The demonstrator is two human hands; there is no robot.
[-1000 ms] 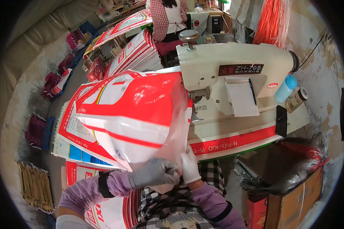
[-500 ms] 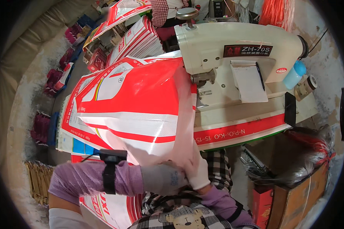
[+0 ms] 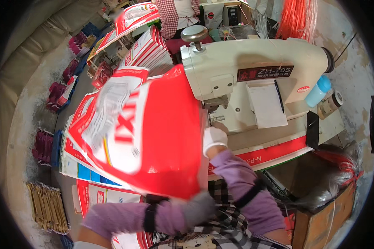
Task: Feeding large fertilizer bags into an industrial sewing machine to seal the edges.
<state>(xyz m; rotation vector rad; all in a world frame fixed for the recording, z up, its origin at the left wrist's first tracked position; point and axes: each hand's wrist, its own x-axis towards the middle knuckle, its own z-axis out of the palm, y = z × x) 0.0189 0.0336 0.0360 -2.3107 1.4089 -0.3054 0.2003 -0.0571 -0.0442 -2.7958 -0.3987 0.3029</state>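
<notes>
A red and white woven bag [image 3: 168, 137] lies spread in front of me, its right edge beside the needle area of a cream sewing machine [image 3: 220, 62]. My right hand [image 3: 215, 137], in a white glove, is closed on that edge just below the presser foot [image 3: 217, 119]. At the bag's near corner is my left hand [image 3: 199, 208] in a grey glove. Motion blurs it and its fingers are hidden, so I cannot tell its grip. Under the bag, more printed bags [image 3: 85, 164] rest on the table.
A stack of folded bags [image 3: 149, 52] stands at the back left. On the machine bed lie a white notepad [image 3: 266, 106] and a pen [image 3: 279, 96]. A blue bottle [image 3: 318, 91] and a thread spool [image 3: 331, 103] stand at right. Another person [image 3: 180, 16] sits beyond.
The bag has swung round, bringing a different printed part into view. My right hand moved forward to the machine. My left hand moved slightly nearer to me, away from the right hand.
</notes>
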